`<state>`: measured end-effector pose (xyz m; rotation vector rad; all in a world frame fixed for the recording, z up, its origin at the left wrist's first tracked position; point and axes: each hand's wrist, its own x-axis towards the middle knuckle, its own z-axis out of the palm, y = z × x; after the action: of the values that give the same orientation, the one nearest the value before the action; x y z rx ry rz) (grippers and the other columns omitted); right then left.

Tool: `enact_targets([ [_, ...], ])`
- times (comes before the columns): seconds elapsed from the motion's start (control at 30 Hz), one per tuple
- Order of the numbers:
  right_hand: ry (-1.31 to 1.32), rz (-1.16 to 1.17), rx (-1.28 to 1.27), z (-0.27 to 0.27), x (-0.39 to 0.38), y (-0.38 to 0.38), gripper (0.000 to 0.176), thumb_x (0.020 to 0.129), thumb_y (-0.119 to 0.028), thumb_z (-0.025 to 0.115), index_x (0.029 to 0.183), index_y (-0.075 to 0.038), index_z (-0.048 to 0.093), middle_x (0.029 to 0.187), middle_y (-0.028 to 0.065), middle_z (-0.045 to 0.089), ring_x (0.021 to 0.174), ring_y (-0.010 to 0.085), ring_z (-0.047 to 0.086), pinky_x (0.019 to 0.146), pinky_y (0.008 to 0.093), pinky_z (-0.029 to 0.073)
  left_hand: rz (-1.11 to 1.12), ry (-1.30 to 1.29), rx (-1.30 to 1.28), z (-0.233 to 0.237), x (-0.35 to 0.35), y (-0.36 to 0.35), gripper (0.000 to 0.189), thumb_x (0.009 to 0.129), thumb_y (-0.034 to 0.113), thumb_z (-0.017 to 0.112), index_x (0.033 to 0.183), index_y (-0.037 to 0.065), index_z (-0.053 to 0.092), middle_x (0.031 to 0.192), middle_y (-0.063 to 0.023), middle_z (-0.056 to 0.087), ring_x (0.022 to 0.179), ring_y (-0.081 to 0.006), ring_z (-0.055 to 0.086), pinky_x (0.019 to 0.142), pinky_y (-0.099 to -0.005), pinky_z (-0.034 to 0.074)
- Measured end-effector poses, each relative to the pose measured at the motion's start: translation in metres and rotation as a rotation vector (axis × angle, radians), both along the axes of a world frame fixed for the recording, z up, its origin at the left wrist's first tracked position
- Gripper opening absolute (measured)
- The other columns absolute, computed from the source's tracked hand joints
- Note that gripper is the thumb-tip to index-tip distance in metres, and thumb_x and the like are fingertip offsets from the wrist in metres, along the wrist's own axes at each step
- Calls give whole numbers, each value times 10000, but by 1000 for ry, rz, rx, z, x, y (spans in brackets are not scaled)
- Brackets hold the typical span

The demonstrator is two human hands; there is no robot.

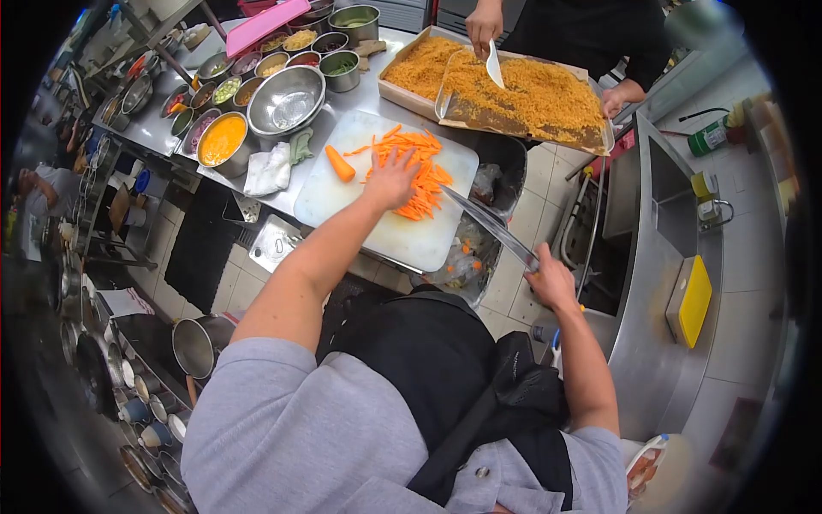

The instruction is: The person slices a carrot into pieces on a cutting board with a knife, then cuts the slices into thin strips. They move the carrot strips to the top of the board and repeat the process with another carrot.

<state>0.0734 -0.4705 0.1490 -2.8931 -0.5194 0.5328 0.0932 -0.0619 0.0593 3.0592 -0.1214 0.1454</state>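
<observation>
My left hand (393, 182) lies over a pile of carrot strips (417, 203) with its fingers spread. The pile sits on a white cutting board (330, 201). Beside it, left of my hand, rests a piece of whole carrot (340, 164). My right hand (550, 277), off the board's right side, is closed around the handle of a long metal knife (490, 224). Its blade points up and left, and the tip is close to the right edge of the carrot strips.
Several metal bowls and a pot of orange liquid (223, 140) crowd the counter's left, near a white cloth (268, 170). Across from me a person's hands tend a tray of orange rice-like food (548, 94) with a white scoop (494, 66). A lined bin (467, 257) stands below.
</observation>
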Motion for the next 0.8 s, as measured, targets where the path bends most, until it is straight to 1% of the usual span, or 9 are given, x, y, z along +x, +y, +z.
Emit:
enact_targets([
  [0.07,35,-56,32,-10,-18,-26,534,858,-244,775,1252,-78,455,995,243,734,992,474,695,829,558,526,51,-7,-35,7,-1,18,702,856,248,754,1510,175,510,1634,-120,390,1492,-411,374,1158,-716,315],
  [0.13,103,-98,93,-17,-35,-39,545,860,-245,775,1272,-84,458,971,233,735,981,470,699,824,549,525,84,-112,-407,3,-9,42,596,859,185,736,1432,140,580,1522,-139,497,1372,-393,501,1101,-562,454],
  [0.17,159,-141,153,-21,-44,-42,556,861,-247,776,1292,-90,461,947,223,736,970,466,703,819,539,524,81,-198,-423,-1,-18,53,481,860,133,716,1335,112,645,1389,-151,583,1246,-385,584,1026,-467,511],
  [0.2,180,-131,150,-27,-50,-41,556,861,-247,776,1292,-90,461,947,223,736,970,466,703,819,539,524,96,-181,-420,1,-35,60,481,860,133,716,1335,112,645,1389,-151,583,1246,-385,584,1026,-467,511],
  [0.27,219,-112,213,-38,-56,-36,561,872,-250,772,1316,-106,461,909,204,732,940,452,708,809,523,524,164,220,-446,14,-64,73,428,846,90,717,1273,72,679,1282,-160,650,1234,-378,598,1073,-439,488],
  [0.4,264,-1,254,-50,-51,-7,556,890,-250,763,1333,-116,456,880,198,722,912,446,706,799,520,525,101,382,-297,-12,-114,73,410,816,77,702,1226,92,701,1258,-173,657,1207,-372,614,1033,-438,511],
  [0.47,328,78,272,-50,-45,15,533,905,-249,753,1328,-121,455,871,201,715,902,447,702,798,523,521,151,302,-307,-27,-125,69,361,851,68,675,1208,122,691,1237,-151,650,1181,-370,625,1001,-463,527],
  [0.6,382,238,254,-65,-29,49,482,948,-262,703,1326,-106,448,871,210,711,904,457,695,786,523,517,297,170,-419,-22,-134,55,268,815,88,706,1080,65,672,1115,-179,642,1060,-392,646,946,-476,533],
  [0.8,430,411,310,-83,-24,106,324,1022,-209,570,1282,-69,437,971,318,689,978,520,656,845,619,477,482,-131,-568,-40,-143,37,204,838,77,719,1025,58,638,980,-171,618,941,-375,656,846,-467,557],
])
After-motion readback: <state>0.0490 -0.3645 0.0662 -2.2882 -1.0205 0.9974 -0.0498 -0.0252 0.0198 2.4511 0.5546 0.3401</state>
